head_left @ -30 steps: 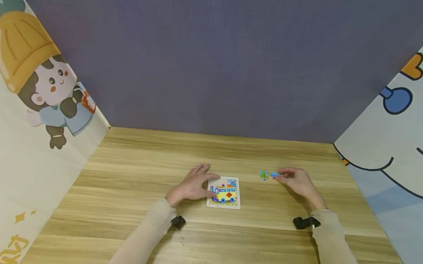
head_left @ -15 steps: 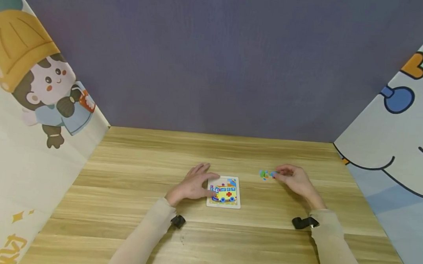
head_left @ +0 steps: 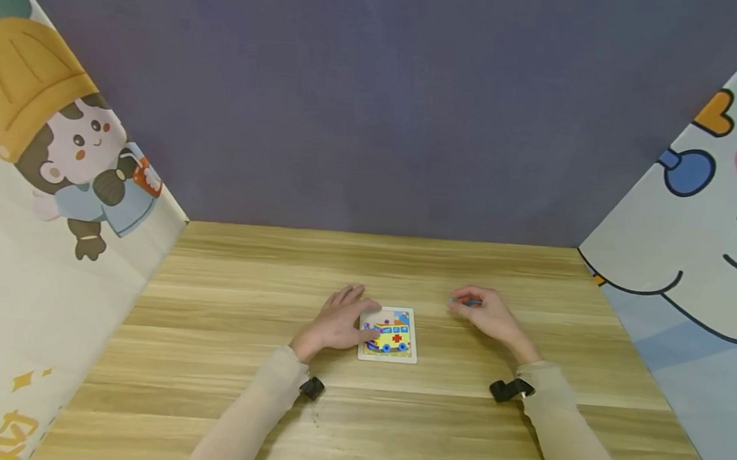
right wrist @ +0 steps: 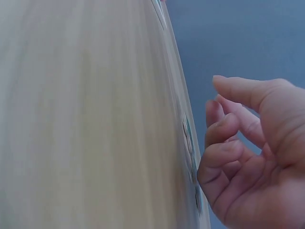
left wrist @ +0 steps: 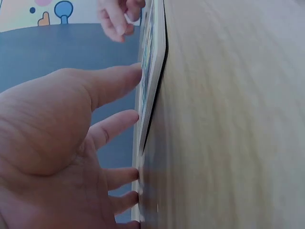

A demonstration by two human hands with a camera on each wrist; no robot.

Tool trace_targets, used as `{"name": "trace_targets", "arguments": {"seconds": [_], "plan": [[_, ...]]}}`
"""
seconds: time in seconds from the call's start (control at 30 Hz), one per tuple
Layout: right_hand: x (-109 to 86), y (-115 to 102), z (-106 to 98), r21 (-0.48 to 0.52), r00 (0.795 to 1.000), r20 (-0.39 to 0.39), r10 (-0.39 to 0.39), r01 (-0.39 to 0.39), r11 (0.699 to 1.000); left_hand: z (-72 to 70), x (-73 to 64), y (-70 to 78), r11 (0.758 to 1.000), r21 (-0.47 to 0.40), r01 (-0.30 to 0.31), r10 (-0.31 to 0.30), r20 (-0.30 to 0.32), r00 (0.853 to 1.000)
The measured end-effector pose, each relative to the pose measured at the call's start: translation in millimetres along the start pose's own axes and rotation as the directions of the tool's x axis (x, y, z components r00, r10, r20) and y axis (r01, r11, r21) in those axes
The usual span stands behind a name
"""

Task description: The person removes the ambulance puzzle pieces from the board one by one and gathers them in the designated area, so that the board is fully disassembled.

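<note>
The left hand (head_left: 338, 323), fingers spread, rests its thumb on the ambulance puzzle (head_left: 398, 335) on the counter (head_left: 249, 273); the right hand (head_left: 489, 316) (loosely curled, nothing visibly held) is at the small pieces (head_left: 474, 303).

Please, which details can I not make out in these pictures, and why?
Head view: the right hand covers some of the loose pieces, so their number is unclear.
Head view: the left hand covers part of the puzzle board.
Left wrist view: the puzzle board is nearly edge-on; nothing on it reads clearly.
Right wrist view: curled fingers could hide a held piece.
</note>
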State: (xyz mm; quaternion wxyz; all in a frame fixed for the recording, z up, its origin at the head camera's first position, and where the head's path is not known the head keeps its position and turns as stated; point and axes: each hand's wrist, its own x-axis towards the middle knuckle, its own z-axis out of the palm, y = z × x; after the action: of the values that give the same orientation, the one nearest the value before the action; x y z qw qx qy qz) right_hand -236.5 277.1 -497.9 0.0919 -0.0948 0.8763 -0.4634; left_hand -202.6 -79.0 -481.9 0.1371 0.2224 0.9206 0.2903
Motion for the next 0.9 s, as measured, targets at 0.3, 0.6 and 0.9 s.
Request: {"name": "trace_targets", "arguments": {"seconds": [0.3, 0.6, 0.9], "plan": [[10.0, -21, 29, 0.028, 0.997, 0.081, -0.006, 0.004, 1.0, 8.4, 7.5, 2.1, 1.0, 0.001, 0.027, -0.026, -0.08, 0.996], [16.7, -39, 61, 0.049, 0.987, 0.157, -0.034, 0.026, 0.998, 8.3, 9.0, 5.0, 0.999, 0.027, 0.039, -0.037, -0.098, 0.994], [17.6, -52, 77, -0.048, 0.991, 0.11, -0.076, 0.082, 0.996, 9.9, 8.6, 5.0, 0.999, 0.025, 0.035, -0.032, -0.105, 0.994]]}}
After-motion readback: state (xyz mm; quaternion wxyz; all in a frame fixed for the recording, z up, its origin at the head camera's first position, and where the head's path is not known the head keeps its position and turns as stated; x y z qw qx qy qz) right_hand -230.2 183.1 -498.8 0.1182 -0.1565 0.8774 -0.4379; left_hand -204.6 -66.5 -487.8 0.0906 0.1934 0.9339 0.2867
